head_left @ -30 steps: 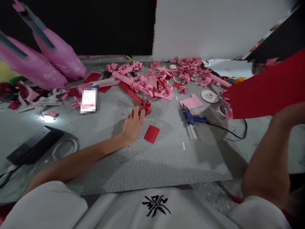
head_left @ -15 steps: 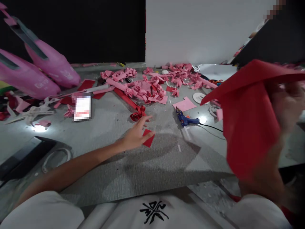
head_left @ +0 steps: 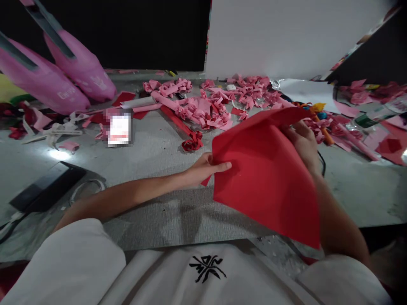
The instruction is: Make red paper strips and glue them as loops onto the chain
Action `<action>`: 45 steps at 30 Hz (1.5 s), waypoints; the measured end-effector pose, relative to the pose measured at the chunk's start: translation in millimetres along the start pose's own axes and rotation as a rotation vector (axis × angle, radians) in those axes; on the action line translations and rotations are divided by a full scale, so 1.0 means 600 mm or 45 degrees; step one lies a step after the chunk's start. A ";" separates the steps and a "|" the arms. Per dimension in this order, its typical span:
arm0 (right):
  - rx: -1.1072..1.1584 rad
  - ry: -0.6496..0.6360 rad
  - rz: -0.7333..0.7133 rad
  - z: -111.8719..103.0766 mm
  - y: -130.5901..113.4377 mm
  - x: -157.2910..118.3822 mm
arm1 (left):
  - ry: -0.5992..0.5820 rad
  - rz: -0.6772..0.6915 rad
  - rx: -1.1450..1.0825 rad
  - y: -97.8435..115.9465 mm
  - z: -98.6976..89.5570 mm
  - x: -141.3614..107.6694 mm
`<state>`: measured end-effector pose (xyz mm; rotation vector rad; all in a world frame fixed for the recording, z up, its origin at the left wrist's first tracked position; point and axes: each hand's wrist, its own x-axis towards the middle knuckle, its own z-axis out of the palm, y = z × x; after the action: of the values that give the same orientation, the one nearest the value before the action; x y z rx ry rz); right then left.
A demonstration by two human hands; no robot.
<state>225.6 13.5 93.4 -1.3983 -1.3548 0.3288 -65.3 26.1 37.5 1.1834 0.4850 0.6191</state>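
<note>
One large red paper sheet point(head_left: 263, 182), bent along its top, is held above the grey tabletop point(head_left: 149, 233). I see the left hand point(head_left: 202, 170) pinching its left edge, thumb in front; the right hand point(head_left: 304, 145) grips its upper right side, fingertips hidden from me.

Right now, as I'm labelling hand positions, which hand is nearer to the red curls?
Left. The left hand, pinching the red sheet, is just below and right of the red curls in the picture; the right hand is much farther right, across the sheet.
</note>
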 end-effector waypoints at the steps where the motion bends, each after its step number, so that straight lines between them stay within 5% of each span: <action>1: 0.011 0.017 -0.018 0.012 -0.003 -0.004 | 0.114 -0.022 0.019 -0.001 -0.002 -0.001; 6: -0.437 0.099 -0.264 0.044 -0.015 -0.037 | 0.717 -0.042 0.724 -0.008 -0.042 -0.015; 10: -0.560 -0.323 -0.560 0.077 -0.028 -0.083 | 0.686 -0.031 1.167 -0.015 -0.065 -0.021; 13: -0.456 -0.766 -0.572 0.118 -0.026 -0.124 | 0.700 -0.106 1.305 -0.021 -0.068 -0.021; 16: -0.566 -0.968 -0.549 0.150 -0.012 -0.159 | 0.704 -0.159 1.412 -0.021 -0.069 -0.020; 25: -0.754 -1.002 -0.695 0.160 0.003 -0.176 | 0.497 -0.171 1.891 -0.020 -0.068 -0.026; 37: -0.707 -0.960 -0.961 0.160 0.007 -0.177 | 0.456 -0.205 1.978 -0.019 -0.056 -0.032; 45: -0.563 -1.005 -0.819 0.154 0.013 -0.177 | 0.574 0.130 1.983 -0.031 -0.055 -0.040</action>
<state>123.7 -27.0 4.7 -1.1096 -2.5616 0.1450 -100.7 28.4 10.2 2.5457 1.4276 0.5500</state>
